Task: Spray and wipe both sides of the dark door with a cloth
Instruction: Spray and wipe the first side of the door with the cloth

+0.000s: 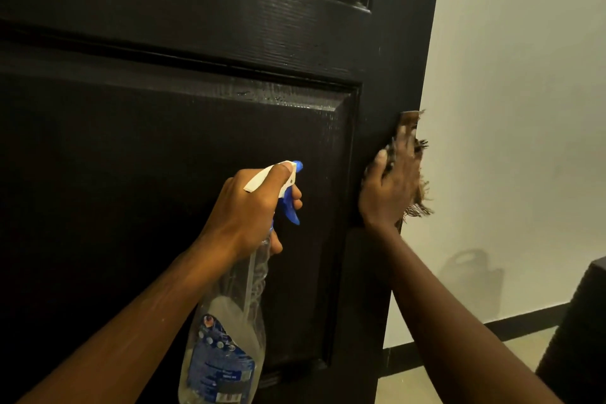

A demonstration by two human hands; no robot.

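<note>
The dark panelled door (164,141) fills the left and middle of the head view, its free edge running down the right. My left hand (252,207) grips the neck of a clear spray bottle (226,338) with a white and blue trigger head, nozzle pointed at the door's lower panel. My right hand (387,187) presses a brown frayed cloth (416,203) against the door's right edge at mid height. A wet sheen shows on the panel's upper bevel.
A pale wall (524,108) with a black skirting strip (492,325) lies beyond the door edge. A dark piece of furniture (583,321) stands at the lower right. Light floor (426,380) shows below the skirting.
</note>
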